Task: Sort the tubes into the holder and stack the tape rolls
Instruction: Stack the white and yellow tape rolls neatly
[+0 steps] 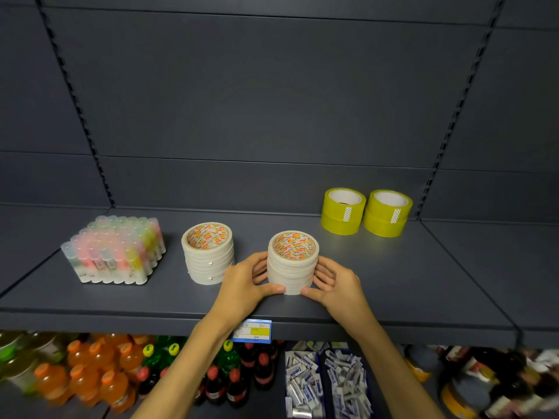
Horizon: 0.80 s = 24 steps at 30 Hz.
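On grey shelf (393, 267), tape stacks (292, 263).

Dim even light, soft shadows, blurred bottom edge (wide-angle bowing)

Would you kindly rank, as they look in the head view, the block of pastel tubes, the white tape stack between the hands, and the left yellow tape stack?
1. Block of pastel plastic tubes, clearly largest.
2. White tape stack, gripped by the left hand and right hand.
3. Left yellow tape stack, slightly smaller, but farther away, so unsure.
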Available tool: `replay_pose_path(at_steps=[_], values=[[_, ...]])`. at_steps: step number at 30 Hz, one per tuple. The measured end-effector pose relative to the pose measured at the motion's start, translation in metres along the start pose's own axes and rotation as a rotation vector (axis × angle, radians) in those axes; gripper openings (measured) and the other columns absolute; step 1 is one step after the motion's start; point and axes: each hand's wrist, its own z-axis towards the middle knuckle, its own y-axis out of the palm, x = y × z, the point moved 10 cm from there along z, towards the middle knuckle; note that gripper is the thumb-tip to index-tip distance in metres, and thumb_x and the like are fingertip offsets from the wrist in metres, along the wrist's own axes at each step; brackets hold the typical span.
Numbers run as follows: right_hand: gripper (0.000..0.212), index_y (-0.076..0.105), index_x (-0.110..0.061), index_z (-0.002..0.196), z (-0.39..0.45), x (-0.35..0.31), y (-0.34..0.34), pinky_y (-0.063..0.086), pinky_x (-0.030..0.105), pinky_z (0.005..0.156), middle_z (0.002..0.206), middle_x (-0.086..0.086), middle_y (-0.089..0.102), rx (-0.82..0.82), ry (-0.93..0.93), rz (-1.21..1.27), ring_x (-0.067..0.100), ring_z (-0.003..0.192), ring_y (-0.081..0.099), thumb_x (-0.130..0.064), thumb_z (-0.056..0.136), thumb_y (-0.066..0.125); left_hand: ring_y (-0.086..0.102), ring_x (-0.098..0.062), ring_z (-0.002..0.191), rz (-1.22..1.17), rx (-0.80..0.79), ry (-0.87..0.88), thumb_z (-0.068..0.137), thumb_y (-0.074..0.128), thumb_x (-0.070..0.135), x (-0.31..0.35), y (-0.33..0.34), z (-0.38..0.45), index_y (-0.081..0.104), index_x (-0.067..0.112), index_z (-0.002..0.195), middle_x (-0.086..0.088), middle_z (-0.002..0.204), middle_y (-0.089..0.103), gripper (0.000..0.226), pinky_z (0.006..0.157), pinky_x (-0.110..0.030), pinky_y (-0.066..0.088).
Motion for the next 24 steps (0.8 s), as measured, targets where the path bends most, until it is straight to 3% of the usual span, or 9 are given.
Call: replay_pose_path(at_steps=[6,9,12,15,18,24], values=[[0.088,0.041,-0.008,0.148,0.000,-0.002,0.004,0.049,0.011,0.092,0.142,0.005,0.055,-0.003,-0.032,-0.032,0.012,0.127,0.053,0.015,0.072,0.078,0.063,-0.003,0.116,0.014,0.003,0.008,0.064,0.091,0.008,0.003,0.001,-0.001,0.055,0.010,0.138,0.005,0.126,0.067,0.082,0.100,-0.026,0.052],[0.092,0.038,-0.010,0.150,0.001,-0.005,0.003,0.050,0.018,0.097,0.143,0.004,0.054,-0.027,-0.029,0.000,0.013,0.127,0.055,0.011,0.072,0.081,0.063,-0.005,0.117,-0.041,0.013,-0.016,0.062,0.092,0.005,0.001,-0.003,-0.002,0.054,0.010,0.139,0.003,0.128,0.067,0.085,0.101,-0.029,0.051],[0.089,0.039,-0.006,0.149,0.003,-0.010,-0.003,0.051,0.022,0.099,0.142,0.005,0.053,0.017,-0.034,0.061,0.015,0.127,0.056,0.006,0.073,0.082,0.061,-0.007,0.122,-0.130,0.037,-0.042,0.061,0.092,0.006,-0.001,-0.010,-0.002,0.053,0.012,0.141,0.003,0.132,0.065,0.090,0.104,-0.032,0.049],[0.080,0.047,-0.007,0.144,0.002,-0.012,-0.005,0.051,0.025,0.101,0.139,0.002,0.058,0.065,-0.069,0.085,0.012,0.126,0.059,0.004,0.073,0.083,0.061,-0.009,0.123,-0.221,0.053,-0.051,0.067,0.086,0.006,0.003,-0.012,-0.002,0.056,0.012,0.138,0.003,0.129,0.067,0.077,0.107,-0.033,0.047],[0.069,0.055,-0.013,0.136,0.001,-0.011,-0.003,0.053,0.022,0.095,0.131,-0.003,0.064,0.089,-0.094,0.073,0.004,0.119,0.062,0.006,0.075,0.081,0.061,-0.010,0.123,-0.222,0.047,-0.033,0.077,0.079,-0.002,0.006,-0.010,-0.003,0.056,0.011,0.138,0.003,0.128,0.067,0.066,0.108,-0.034,0.046],[0.065,0.049,-0.026,0.141,-0.007,-0.024,0.007,0.050,0.016,0.095,0.122,-0.028,0.063,0.105,-0.194,-0.091,-0.009,0.115,0.059,-0.002,0.086,0.074,0.055,-0.008,0.129,-0.145,0.010,0.038,0.086,0.071,-0.002,0.016,-0.005,-0.005,0.049,0.011,0.144,0.006,0.136,0.062,0.064,0.109,-0.029,0.044]])
